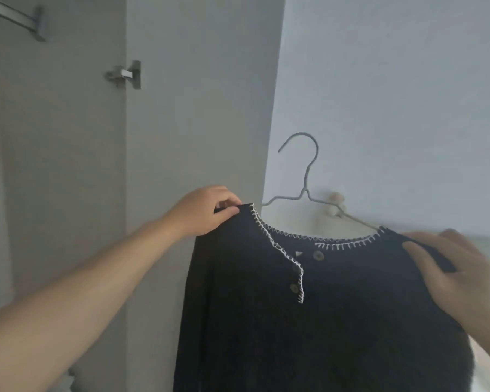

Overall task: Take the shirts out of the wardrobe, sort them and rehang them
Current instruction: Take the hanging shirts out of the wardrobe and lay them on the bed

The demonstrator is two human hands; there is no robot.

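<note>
The dark shirt point(309, 306) hangs between the two hands, held up in front of the open wardrobe door point(198, 108). The left hand point(207, 210) pinches the shoulder seam, its grip closed on the fabric between thumb and fingers; the right hand point(458, 275) clamps the other shoulder, thumb on top and fingers curled round the cloth. A wire hanger point(303, 176) rises between the grips, one arm running under the fabric near the right grip, the other arm bare just beside the left (so the shirt looks only half seated). The knit seems soft and light, draping limply below the grips and likely to slide off thin wire. Shoulders are the sound places to hold; the stitched neckline point(317, 239) could stretch.
</note>
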